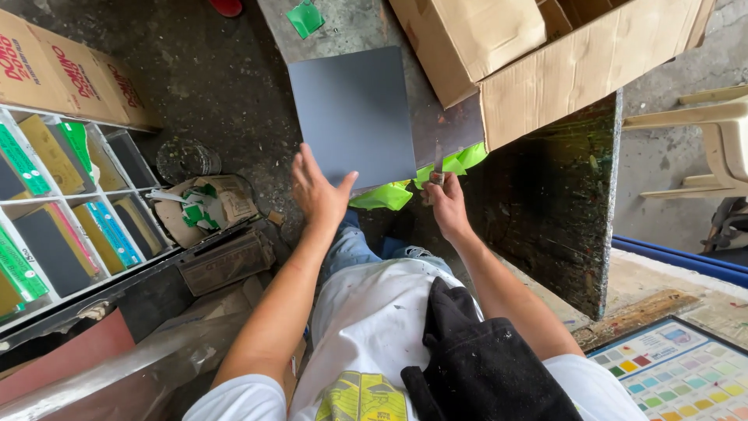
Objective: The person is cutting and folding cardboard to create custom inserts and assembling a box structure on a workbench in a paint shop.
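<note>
Left hand (318, 189) lay flat, open, steadying grey sheet (354, 117); right hand (446, 204) gripped blade (438, 165) at sheet's edge. Slip risked cutting fingers.

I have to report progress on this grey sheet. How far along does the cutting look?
Done: green scraps already lie under the bench edge. In hand: the left hand presses flat on the grey sheet, while the right hand holds a small blade at the sheet's lower right edge. Left: the sheet looks whole, with no cut visible.
</note>
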